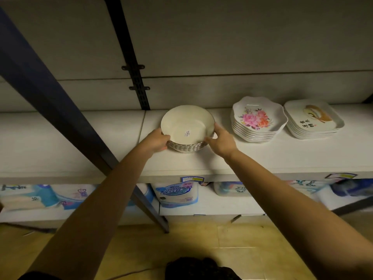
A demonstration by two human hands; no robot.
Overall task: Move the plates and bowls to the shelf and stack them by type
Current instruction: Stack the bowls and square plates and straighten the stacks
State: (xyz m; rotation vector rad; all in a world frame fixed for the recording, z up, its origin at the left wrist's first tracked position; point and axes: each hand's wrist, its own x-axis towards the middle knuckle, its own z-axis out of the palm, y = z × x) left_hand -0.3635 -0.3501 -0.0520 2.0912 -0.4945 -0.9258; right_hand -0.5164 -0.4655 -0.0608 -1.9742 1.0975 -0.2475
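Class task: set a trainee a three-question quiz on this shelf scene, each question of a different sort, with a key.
1. True or false: the left hand and the right hand both hold the cream bowl stack.
2. How many stacks of dishes are on the shelf? A two, B three, C five.
3. Fill in: the square plate stack stands to the ____ of the flowered dish stack.
Key: 1 true; 2 B; 3 right.

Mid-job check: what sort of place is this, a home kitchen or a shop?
Most likely a shop or stockroom: price tags on the shelf edge, a sticker in the top of the cream bowl stack, and wrapped paper-goods packs underneath.
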